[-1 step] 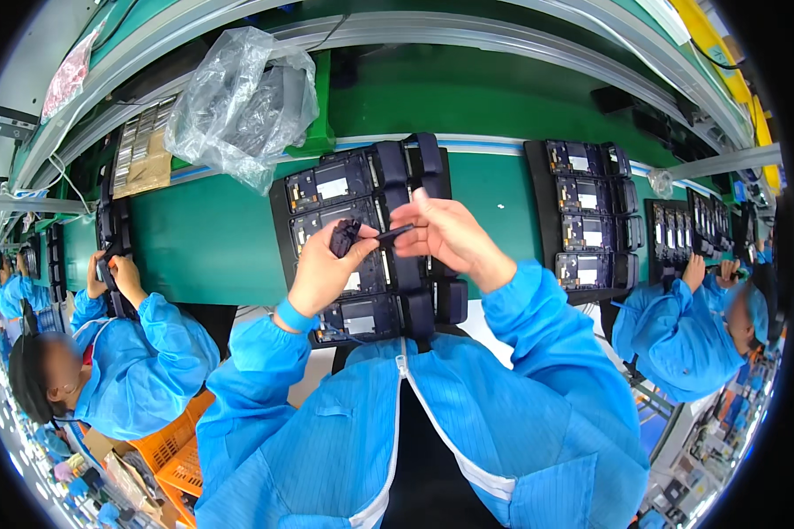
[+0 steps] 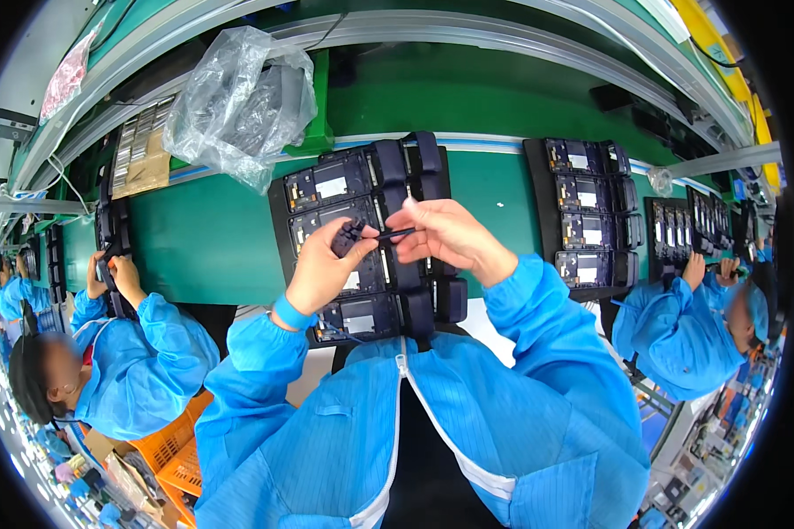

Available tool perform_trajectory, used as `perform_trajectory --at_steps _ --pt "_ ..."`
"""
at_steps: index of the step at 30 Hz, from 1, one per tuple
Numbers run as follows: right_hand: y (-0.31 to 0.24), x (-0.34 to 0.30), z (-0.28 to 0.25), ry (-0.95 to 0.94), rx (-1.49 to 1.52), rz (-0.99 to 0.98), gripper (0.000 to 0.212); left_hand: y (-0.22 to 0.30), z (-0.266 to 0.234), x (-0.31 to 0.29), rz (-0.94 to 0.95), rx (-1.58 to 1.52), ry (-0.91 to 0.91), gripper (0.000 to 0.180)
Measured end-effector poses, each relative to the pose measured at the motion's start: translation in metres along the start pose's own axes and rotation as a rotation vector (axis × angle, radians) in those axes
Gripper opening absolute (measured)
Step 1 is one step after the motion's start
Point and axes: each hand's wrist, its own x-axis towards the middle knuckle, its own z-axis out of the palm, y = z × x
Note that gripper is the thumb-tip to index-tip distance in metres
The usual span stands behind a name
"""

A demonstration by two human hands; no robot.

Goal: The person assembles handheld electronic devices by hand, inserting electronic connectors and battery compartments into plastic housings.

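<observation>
My left hand [image 2: 319, 264] is closed around a bunch of small black parts [image 2: 348, 235], with a blue band at its wrist. From its thumb and fingertip a thin black strip-like piece [image 2: 395, 234] reaches to the right. My right hand [image 2: 450, 236] has its fingers closed at the strip's other end, thumb above. Both hands hover over a black tray [image 2: 281, 238] of opened dark device housings [image 2: 331, 187], each with a pale rectangle inside. Dark rounded covers [image 2: 428, 154] stand along the tray's right side. My hands hide the middle housings.
A second tray of similar housings [image 2: 582, 216] lies to the right on the green bench [image 2: 494, 185]. A clear plastic bag [image 2: 238, 110] sits at the back left, beside a green bin [image 2: 322, 106]. Co-workers in blue sit left and right. An orange crate [image 2: 163, 441] is low at the left.
The thin black strip has turned and looks narrower. My right thumb has come down slightly and the fingers have closed in on the strip; the left hand has hardly moved.
</observation>
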Motion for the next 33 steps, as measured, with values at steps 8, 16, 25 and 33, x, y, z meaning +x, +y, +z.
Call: perform_trajectory --at_steps 8,16,25,33 --pt "-0.015 0.009 -0.002 -0.047 -0.404 0.003 0.021 -0.004 -0.005 0.023 0.096 0.156 0.058 0.021" --pt "-0.021 0.059 -0.043 0.467 -0.46 -0.384 0.016 -0.083 -0.032 0.089 0.17 0.634 0.163 0.026" --pt "-0.025 0.099 -0.049 0.55 -0.41 -0.238 0.024 -0.105 -0.025 0.111 0.081 0.765 -0.055 0.034" --pt "-0.036 0.098 -0.036 0.541 -0.32 -0.301 0.02 -0.09 -0.028 0.111 0.12 0.784 -0.087 0.032"
